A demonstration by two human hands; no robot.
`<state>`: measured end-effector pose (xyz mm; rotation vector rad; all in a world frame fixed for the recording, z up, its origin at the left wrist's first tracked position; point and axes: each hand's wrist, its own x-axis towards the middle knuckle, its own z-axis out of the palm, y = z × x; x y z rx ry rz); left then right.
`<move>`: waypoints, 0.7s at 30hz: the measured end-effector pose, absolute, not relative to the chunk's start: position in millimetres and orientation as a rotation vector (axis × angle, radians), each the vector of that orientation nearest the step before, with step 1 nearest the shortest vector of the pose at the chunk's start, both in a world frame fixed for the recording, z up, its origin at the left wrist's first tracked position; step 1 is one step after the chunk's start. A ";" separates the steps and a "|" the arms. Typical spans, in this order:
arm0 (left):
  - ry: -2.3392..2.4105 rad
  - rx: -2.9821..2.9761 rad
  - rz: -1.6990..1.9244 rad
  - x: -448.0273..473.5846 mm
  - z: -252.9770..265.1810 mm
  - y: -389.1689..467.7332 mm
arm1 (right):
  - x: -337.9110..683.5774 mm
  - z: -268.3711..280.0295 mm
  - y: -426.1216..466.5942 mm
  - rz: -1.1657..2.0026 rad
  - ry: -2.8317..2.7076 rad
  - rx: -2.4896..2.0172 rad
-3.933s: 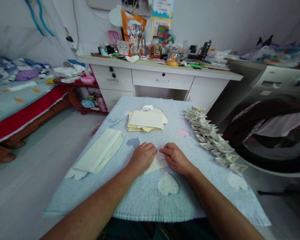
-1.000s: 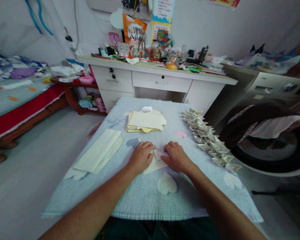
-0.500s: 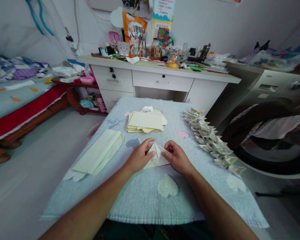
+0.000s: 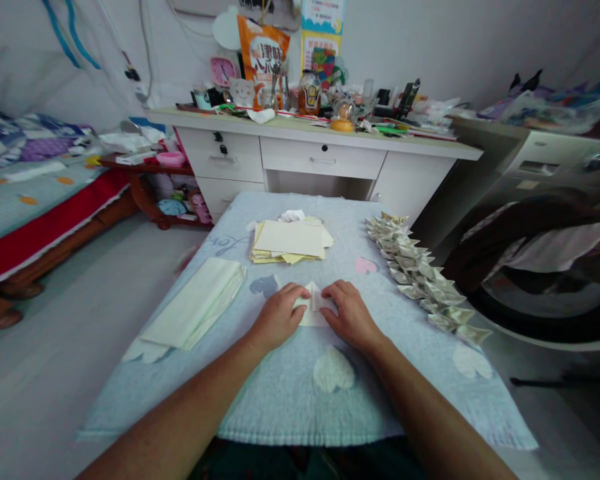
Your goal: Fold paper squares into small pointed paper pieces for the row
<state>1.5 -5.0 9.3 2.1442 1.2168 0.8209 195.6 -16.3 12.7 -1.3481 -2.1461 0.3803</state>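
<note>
The peaked paper (image 4: 314,318) on the bench (image 4: 300,413) looks narrower than a moment ago, suggesting the folding advances, its sides pinched in the grip of left hand (image 4: 281,311) and right hand (image 4: 350,312), paper stack (image 4: 290,239) toward eleven o'clock.

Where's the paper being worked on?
Head view, just below center: the paper lies between the left hand and right hand, nearer the camera than the paper stack.

The left arm (image 4: 195,393) and right arm (image 4: 420,393) are bare, and so are the left hand (image 4: 280,310) and right hand (image 4: 350,310). Near us, the clothes (image 4: 260,460) are very dark green, almost black, with soft, blurry folds.
</note>
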 end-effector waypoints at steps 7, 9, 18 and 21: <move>1.289 2.470 0.756 -2.4 5.2 -7.6 | 197.8 15.3 -17.3 0.344 -2.379 -1.269; 1.234 2.488 0.718 -6.3 5.5 -5.3 | 197.9 17.9 -18.6 0.366 -2.425 -1.227; 1.052 2.445 0.572 -17.2 14.3 0.1 | 199.6 19.7 -19.5 0.467 -2.457 -1.210; 1.052 2.433 0.559 -18.3 14.2 0.8 | 200.2 18.0 -18.9 0.477 -2.444 -1.215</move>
